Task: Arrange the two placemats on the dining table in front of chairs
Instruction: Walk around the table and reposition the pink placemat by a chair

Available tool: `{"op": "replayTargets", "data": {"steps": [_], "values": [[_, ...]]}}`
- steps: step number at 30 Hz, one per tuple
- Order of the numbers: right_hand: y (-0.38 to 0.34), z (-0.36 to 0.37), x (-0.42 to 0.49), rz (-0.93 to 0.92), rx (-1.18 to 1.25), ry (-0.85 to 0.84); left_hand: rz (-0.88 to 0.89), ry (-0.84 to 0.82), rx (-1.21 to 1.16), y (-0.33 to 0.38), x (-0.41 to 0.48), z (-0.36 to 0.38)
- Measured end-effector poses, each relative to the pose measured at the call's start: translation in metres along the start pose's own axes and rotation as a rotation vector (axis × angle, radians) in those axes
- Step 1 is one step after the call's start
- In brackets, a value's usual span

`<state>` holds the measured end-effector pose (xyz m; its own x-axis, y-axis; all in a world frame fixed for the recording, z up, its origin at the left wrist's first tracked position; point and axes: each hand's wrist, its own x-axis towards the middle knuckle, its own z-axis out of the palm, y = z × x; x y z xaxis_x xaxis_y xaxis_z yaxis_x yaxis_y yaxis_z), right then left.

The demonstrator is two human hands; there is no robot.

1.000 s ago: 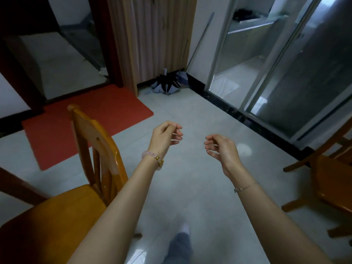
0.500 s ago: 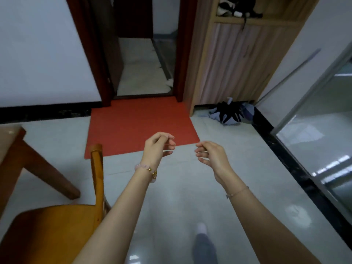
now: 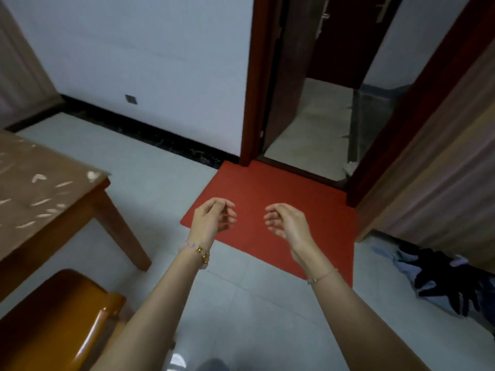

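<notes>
Both bare hands are raised side by side over the floor, holding nothing: the left hand and the right hand each have loosely curled fingers, palms facing one another with a gap between them. Beneath and beyond the fingertips lies a flat red rectangular floor mat before a dark-framed open doorway. Well left of the left fingers stands the brown wooden dining table, with an orange-brown wooden chair nearer the viewer. No placemat can be made out. Right of the right fingers lies a crumpled dark and blue umbrella.
</notes>
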<state>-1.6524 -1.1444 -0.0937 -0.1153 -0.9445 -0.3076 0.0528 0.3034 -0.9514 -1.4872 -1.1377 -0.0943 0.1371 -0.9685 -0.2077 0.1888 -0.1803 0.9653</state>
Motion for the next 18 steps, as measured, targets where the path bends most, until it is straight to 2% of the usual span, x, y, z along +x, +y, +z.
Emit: {"op": "replayTargets", "data": {"steps": [6, 10, 13, 18], "values": [[-0.031, 0.055, 0.121, 0.002, -0.062, -0.209, 0.03, 0.173, -0.034, 0.021, 0.104, -0.022], [-0.062, 0.098, 0.227, -0.034, -0.085, -0.256, 0.034, 0.272, -0.08, 0.031, 0.205, -0.053], [-0.089, 0.142, 0.308, -0.024, -0.112, -0.273, 0.04, 0.34, -0.1, 0.049, 0.286, -0.08], [-0.142, 0.235, 0.421, -0.023, -0.189, -0.445, 0.065, 0.427, -0.093, 0.097, 0.397, -0.12]]}}
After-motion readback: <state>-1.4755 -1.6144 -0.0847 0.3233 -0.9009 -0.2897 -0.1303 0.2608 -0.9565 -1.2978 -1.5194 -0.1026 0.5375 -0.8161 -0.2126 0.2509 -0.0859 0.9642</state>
